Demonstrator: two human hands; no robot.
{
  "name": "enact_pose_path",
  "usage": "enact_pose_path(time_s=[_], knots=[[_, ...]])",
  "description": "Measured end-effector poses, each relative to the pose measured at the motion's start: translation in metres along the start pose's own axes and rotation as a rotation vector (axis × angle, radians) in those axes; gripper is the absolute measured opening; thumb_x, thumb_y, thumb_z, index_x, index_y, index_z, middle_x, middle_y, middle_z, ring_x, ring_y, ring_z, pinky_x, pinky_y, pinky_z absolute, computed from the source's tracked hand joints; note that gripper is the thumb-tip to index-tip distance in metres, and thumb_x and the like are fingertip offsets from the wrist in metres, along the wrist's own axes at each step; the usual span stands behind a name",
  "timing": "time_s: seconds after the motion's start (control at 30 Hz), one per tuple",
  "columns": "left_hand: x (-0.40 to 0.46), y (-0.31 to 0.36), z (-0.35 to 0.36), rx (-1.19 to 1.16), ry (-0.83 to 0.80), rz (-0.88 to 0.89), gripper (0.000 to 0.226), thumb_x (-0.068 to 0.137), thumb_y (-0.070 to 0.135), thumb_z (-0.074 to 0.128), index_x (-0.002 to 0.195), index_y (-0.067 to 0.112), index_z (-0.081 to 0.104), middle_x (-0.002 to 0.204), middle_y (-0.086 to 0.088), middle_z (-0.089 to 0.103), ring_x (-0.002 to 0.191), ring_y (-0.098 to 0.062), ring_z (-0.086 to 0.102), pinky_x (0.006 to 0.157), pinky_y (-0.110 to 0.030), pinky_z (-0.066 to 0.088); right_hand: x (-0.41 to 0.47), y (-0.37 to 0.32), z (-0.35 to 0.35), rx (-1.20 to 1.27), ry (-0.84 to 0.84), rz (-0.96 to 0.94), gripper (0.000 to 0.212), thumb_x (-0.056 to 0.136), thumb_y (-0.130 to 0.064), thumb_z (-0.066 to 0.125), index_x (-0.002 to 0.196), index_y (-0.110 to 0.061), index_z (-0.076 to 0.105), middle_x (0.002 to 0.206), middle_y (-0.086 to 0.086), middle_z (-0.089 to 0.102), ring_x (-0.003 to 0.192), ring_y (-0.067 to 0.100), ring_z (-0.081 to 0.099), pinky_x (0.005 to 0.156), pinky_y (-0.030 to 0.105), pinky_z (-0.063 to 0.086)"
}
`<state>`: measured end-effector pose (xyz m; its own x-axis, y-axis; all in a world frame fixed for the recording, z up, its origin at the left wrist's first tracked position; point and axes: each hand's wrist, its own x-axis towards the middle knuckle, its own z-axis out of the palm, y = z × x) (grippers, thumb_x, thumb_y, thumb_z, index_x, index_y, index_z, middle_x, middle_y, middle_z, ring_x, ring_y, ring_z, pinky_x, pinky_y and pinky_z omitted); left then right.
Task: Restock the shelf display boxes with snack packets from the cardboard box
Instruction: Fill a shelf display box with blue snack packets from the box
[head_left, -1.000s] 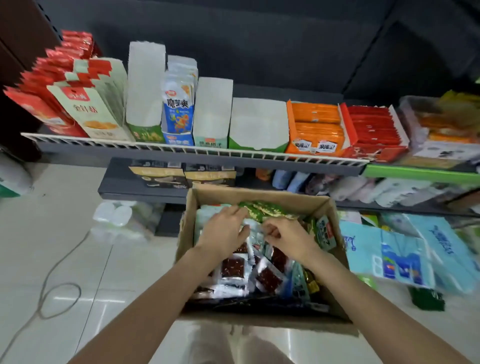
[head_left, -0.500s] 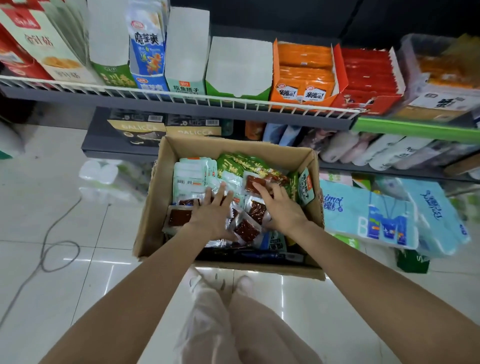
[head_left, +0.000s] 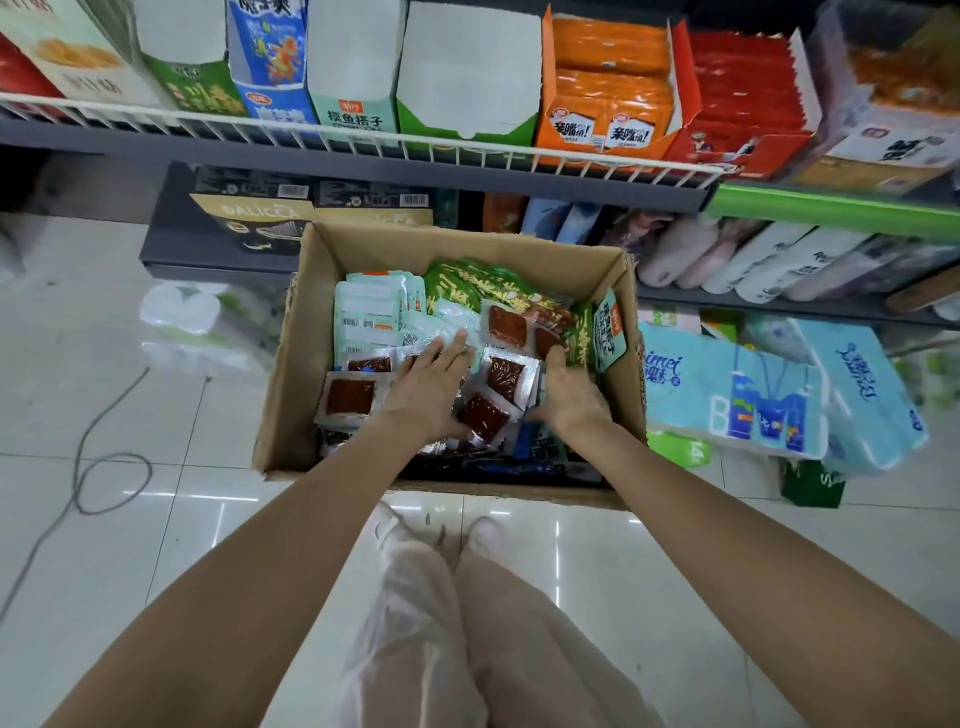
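The cardboard box (head_left: 291, 374) sat open on the tiled floor (head_left: 104, 519), just in front of the lower shelf (head_left: 208, 260) and below the wire-fronted upper shelf (head_left: 363, 150). Inside it lay a loose heap of snack packets (head_left: 363, 322): pale mint ones at the far left, green ones (head_left: 457, 280) at the far side, and clear packets with dark red squares (head_left: 350, 397) across the middle and near left.

Both hands were down in the box. The left hand (head_left: 428, 389) lay palm-down on the heap, its fingers (head_left: 457, 345) stretched out fairly straight and spread over the clear packets, resting on them rather than closing round any. The right hand (head_left: 569, 395) was at the right of the heap, its fingers curled down among the packets beside a red-square packet (head_left: 504, 376); whether they had hold of one could not be made out.

On the upper shelf stood the display boxes: a green one (head_left: 467, 122) showing only its blank white inside, an orange one (head_left: 608, 93) full of orange packets, and a red one (head_left: 743, 98) full of red packets to its right. A blue pack of tissue rolls (head_left: 727, 395) lay on the floor just right of the box, and a grey cable (head_left: 93, 467) looped across the tiles at the left.
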<state>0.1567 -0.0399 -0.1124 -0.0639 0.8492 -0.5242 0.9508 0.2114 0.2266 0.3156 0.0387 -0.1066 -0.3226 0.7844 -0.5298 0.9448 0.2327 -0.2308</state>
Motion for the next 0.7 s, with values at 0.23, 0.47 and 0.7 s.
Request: enact_pose_path(time_s=[0.23,0.47,0.7], knots=[[0.001,-0.003,0.0,0.005,0.006,0.012,0.11,0.076,0.046,0.073,0.151,0.019,-0.001,0.157,0.007,-0.019,0.146,-0.019,-0.008,0.117,-0.044,0.008,0.003,0.001,-0.007,0.08,0.102,0.057,0.03,0.079,-0.019,0.076,0.099,-0.007,0.056,0.095,0.013,0.065,0.082,0.028,0.061,0.061,0.029,0.041],[-0.001,0.009,-0.005,-0.315,0.12,-0.049,0.083,0.083,0.052,0.062,0.148,0.017,0.024,0.159,0.001,0.008,0.146,-0.019,0.008,0.117,-0.039,0.013,-0.011,-0.003,-0.032,-0.122,0.107,-0.058,0.007,0.094,-0.012,0.049,0.088,-0.009,0.048,0.092,0.012,0.059,0.084,0.031,0.058,0.061,0.032,0.039],[-0.005,0.043,-0.026,-0.968,0.294,-0.063,0.085,0.085,0.033,0.067,0.15,0.013,0.015,0.153,-0.005,0.029,0.139,-0.019,0.029,0.111,-0.032,0.028,-0.023,0.01,-0.052,0.303,0.312,-0.165,0.01,0.098,-0.016,0.046,0.088,-0.013,0.045,0.081,0.012,0.06,0.082,0.035,0.057,0.07,0.043,0.046]])
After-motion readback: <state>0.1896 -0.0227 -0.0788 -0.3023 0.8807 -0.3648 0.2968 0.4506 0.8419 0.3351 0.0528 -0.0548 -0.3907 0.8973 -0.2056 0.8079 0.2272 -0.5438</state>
